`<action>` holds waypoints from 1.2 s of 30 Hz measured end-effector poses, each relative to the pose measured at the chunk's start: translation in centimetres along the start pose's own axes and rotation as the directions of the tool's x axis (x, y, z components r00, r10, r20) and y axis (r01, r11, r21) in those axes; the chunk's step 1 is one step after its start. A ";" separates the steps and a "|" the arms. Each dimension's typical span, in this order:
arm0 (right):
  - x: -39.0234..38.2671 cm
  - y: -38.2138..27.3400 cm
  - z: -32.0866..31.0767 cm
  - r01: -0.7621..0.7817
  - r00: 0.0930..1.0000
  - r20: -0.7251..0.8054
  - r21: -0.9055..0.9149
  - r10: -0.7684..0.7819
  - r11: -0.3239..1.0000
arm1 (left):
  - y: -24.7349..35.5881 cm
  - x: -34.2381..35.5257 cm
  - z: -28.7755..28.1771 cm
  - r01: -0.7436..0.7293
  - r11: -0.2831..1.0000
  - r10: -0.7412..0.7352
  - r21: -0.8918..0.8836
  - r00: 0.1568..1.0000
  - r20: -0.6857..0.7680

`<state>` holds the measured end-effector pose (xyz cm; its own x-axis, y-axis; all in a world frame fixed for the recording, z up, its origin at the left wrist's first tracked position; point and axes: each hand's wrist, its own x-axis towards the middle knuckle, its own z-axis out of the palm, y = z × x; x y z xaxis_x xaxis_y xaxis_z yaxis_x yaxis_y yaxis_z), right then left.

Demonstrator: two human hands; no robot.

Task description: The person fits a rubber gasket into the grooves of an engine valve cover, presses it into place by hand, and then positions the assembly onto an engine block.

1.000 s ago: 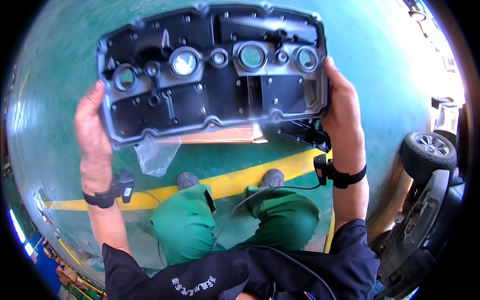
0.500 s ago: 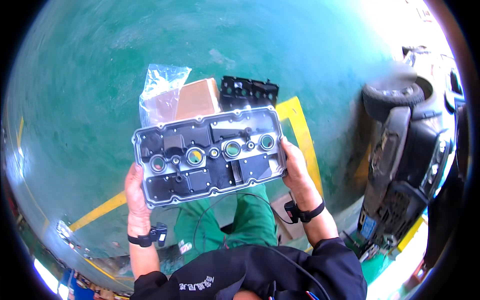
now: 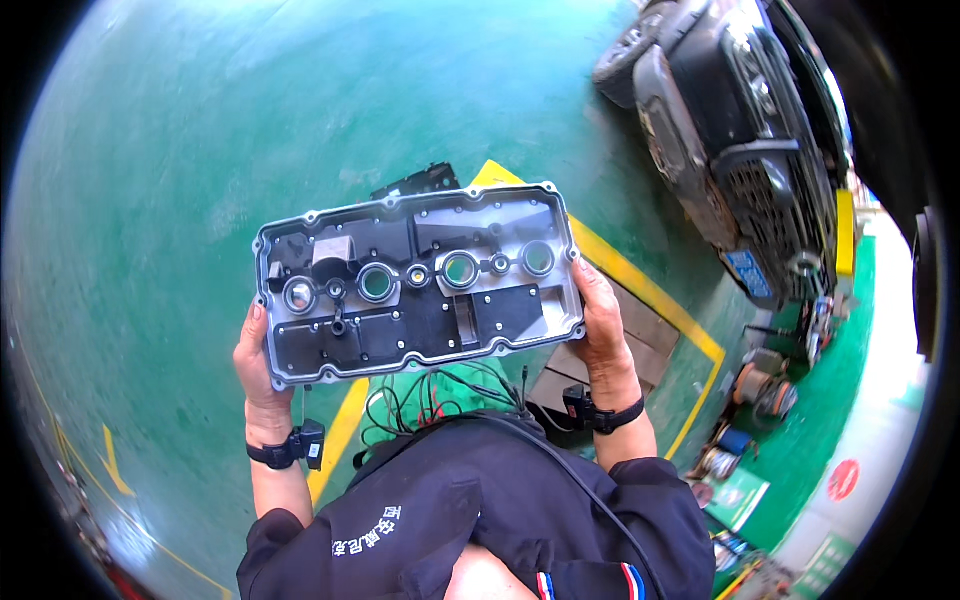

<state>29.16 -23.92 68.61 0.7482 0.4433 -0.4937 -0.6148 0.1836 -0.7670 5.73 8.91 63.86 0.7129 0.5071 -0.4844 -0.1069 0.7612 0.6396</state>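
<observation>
Between my two hands a metal valve cover point(image 3: 425, 318) hangs in front of me, its hollow inner side facing up. It has a silver bolt-lobed rim, dark screwed-down plates and a row of several round holes. My left hand point(image 3: 256, 352) is closed on its left end, thumb along the rim and fingers mostly hidden beneath. At the other end my right hand point(image 3: 600, 318) grips the right edge in the same way. The cover tilts slightly, right end farther up in the picture. Behind its far edge a similar black cover point(image 3: 418, 182) lies on the floor, partly hidden.
A dark vehicle point(image 3: 735, 130) stands at the upper right. Yellow lines point(image 3: 650, 290) cross the green floor point(image 3: 180, 170). Brown boards point(image 3: 640, 335) lie beyond my right wrist. Looped black cables point(image 3: 445, 385) hang at my lap. Spools and tools point(image 3: 765, 390) sit along the right side.
My view has swung round, so the vehicle appears higher and nearer the middle. The cardboard box and clear plastic bag are no longer visible. Both hands keep holding the valve cover.
</observation>
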 end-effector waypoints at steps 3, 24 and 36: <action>-3.1 4.1 -2.7 0.170 0.985 -0.015 0.006 -0.170 0.985 | -1.3 1.2 -1.8 0.019 1.000 -0.020 0.008 0.995 0.101; -17.9 0.3 -18.0 0.310 0.951 -0.181 0.508 -0.253 0.803 | -0.5 -12.3 31.4 -0.076 0.988 -0.101 0.137 0.361 0.927; -20.5 -0.8 -19.6 0.610 0.736 -0.193 -0.228 -0.649 0.759 | -1.6 -17.2 49.8 0.097 0.933 -0.339 0.348 -0.096 0.936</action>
<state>19.18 -50.32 71.28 0.9978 0.0372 0.0556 0.0466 0.2101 -0.9766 28.17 -21.17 100.94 0.6168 -0.6848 0.3881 0.2106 0.6187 0.7569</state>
